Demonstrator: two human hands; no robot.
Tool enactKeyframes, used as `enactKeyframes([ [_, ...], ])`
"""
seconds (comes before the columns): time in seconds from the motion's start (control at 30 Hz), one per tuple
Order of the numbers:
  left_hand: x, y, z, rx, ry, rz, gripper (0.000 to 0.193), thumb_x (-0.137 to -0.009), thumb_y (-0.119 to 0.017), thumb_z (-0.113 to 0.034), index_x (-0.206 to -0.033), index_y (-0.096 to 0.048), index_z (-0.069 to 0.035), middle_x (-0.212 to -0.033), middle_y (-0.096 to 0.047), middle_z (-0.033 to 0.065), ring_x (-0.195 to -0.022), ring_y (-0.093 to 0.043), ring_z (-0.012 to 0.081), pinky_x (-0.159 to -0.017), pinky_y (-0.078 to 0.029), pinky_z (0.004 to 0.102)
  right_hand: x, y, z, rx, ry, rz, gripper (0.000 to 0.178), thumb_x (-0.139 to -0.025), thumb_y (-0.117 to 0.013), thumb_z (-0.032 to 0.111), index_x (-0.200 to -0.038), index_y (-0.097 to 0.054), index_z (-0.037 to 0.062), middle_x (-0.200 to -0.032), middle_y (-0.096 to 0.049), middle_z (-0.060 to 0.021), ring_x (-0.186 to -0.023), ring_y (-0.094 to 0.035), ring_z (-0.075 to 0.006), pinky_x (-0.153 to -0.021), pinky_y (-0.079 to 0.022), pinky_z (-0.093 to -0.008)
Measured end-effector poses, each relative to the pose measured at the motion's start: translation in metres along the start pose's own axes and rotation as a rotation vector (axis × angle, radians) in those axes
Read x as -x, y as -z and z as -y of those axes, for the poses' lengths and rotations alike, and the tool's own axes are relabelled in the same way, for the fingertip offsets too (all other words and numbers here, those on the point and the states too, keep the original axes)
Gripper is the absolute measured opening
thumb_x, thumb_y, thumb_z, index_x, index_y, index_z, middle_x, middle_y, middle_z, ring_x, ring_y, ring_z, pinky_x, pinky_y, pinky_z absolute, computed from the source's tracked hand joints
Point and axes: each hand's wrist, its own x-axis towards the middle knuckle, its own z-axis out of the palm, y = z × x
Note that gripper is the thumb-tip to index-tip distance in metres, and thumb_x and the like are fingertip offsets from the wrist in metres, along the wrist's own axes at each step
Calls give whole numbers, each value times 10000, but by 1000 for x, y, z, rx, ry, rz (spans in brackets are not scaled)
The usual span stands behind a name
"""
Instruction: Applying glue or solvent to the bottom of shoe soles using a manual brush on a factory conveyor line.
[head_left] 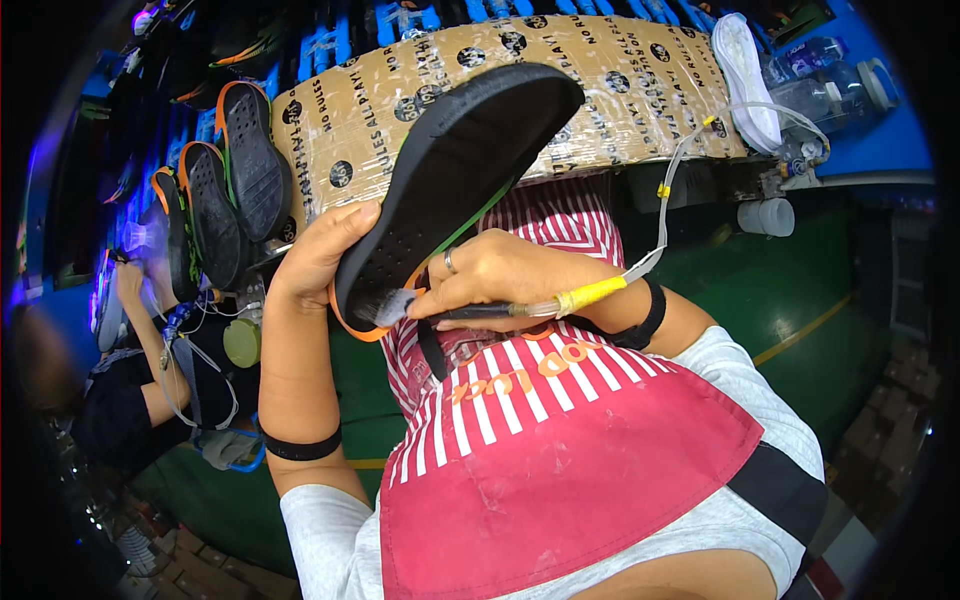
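Observation:
A black shoe sole (460, 150) with an orange and green edge is tilted up in front of my apron. My left hand (322, 250) is closed on its near end, thumb along the rim. In my right hand (490, 270), fingers wrapped round, is a dark-handled brush (480, 311). Its pale bristles lie against the inner face of the sole's near end, beside rows of small holes. From the back of the brush a clear tube (662, 215) wrapped in yellow tape runs up toward the bottles at the right.
Brown printed wrapping (370, 100) covers the bench edge. Several black soles (255, 140) stand at left, and a white sole (747, 85) lies at right by plastic bottles (845, 95). A white cup (767, 217) hangs below. Another person's arm (150, 330) is at far left.

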Motion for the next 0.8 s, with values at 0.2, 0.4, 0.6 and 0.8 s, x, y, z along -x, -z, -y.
enactKeyframes([
  [0.2, 0, 3, 0, -70, 94, -39, 350, -845, -490, -261, -980, -545, 57, -847, -613, 129, -702, -603, 148, -631, -497, 246, 2, 5, -2, -187, 59, 9, 234, -701, -636, 81, -934, -611, 78, -657, -542, -102, -594, -546, -263, -522, -421, -324],
  [0.4, -3, 1, 0, -140, 101, -28, 351, -843, -493, -265, -973, -551, 56, -813, -617, 128, -644, -598, 147, -578, -495, 243, 3, 1, -6, -33, 39, 50, 240, -687, -641, 65, -924, -610, 78, -706, -571, -117, -603, -545, -272, -527, -424, -325],
  [0.6, -2, 7, 4, -74, 77, -77, 368, -858, -463, -281, -979, -544, 56, -837, -615, 156, -693, -617, 184, -619, -516, 286, 9, 1, -10, -115, -5, 44, 240, -706, -642, 94, -941, -607, 62, -697, -564, -118, -575, -539, -264, -502, -414, -331],
  [0.8, -10, 15, 25, 450, -94, -193, 462, -878, -380, -378, -1131, -467, -1, -1038, -562, 153, -884, -584, 245, -775, -479, 370, 13, 26, -1, -266, -159, -57, 200, -691, -653, 82, -886, -640, 37, -657, -595, -104, -574, -564, -194, -522, -425, -270],
])
